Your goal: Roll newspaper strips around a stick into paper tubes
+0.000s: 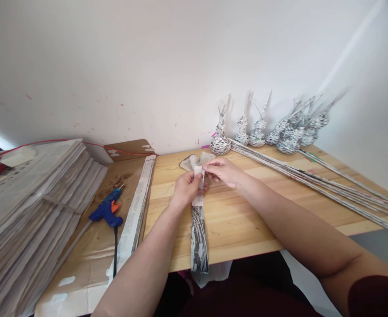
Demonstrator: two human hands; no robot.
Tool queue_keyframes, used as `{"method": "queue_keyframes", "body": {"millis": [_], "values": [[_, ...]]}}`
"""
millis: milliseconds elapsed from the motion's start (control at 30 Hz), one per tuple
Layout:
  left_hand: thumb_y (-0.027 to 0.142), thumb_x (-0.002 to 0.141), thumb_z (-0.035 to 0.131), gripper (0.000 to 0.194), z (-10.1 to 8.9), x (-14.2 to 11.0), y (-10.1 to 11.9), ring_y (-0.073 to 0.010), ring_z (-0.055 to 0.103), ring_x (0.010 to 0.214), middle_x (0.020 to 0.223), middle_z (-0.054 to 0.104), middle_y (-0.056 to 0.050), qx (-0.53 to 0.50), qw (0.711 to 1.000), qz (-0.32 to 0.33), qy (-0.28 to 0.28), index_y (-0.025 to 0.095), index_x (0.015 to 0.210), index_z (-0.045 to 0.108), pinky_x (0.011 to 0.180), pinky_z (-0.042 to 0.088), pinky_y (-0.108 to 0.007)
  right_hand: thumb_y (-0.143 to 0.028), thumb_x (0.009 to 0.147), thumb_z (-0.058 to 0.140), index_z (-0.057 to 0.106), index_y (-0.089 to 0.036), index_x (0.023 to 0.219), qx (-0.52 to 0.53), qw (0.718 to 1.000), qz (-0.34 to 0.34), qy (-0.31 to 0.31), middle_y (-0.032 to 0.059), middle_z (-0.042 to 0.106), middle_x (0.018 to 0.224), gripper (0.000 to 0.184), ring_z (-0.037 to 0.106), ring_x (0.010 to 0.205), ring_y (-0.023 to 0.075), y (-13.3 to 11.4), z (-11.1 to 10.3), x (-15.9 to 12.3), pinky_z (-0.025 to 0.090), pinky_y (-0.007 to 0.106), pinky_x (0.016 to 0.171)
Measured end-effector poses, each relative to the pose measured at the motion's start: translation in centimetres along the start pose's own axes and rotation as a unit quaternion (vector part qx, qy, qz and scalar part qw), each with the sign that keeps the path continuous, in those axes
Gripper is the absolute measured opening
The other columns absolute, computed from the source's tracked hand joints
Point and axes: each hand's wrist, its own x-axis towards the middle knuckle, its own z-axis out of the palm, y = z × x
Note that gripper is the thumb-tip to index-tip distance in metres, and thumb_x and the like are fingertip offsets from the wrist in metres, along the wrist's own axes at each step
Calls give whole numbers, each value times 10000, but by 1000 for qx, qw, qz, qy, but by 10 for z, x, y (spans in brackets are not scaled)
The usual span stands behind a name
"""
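A long strip of newspaper runs from my hands toward me and hangs past the table's front edge. My left hand is closed on its upper part, with the thumb lying on the printed face. At the strip's far end, the fingers of my right hand pinch the right side of the paper. Just beyond my hands lies a crumpled greyish cloth on the wooden table.
Left, a blue glue gun lies on cardboard between a tall newspaper stack and a pile of paper strips. Several woven paper figures line the wall. Long paper rods cross the table's right side.
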Motion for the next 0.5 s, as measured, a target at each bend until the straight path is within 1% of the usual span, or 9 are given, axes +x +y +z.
{"method": "queue_keyframes", "body": {"millis": [100,233,400,500], "values": [[364,844,578,236,0,0,1,-167,662,588,695,696,-67,-4,1000,-10,-2,138,872,640,591,556,-288,-297,660,754,712,-124,722,5,1000,-2,2,-2,561,545,188,466,478,73,1,-1,0,287,174,358],[390,860,552,271,0,1,1,-171,671,606,712,705,-78,-5,1000,-12,-11,133,886,633,607,561,-295,-313,595,810,714,-124,712,14,1000,3,22,7,571,562,243,448,477,67,2,0,0,254,172,350],[364,873,533,245,1,-1,2,-177,671,605,695,698,-77,-7,1000,-17,-10,138,856,626,598,554,-293,-336,557,829,713,-121,704,20,999,19,26,6,569,554,285,421,468,61,3,1,1,194,178,350],[353,877,530,233,2,-2,3,-175,670,599,688,693,-69,-10,1000,-22,-12,142,853,626,601,554,-298,-349,551,831,699,-123,679,11,999,23,30,-2,558,541,291,408,458,58,2,1,1,182,184,357]]}}
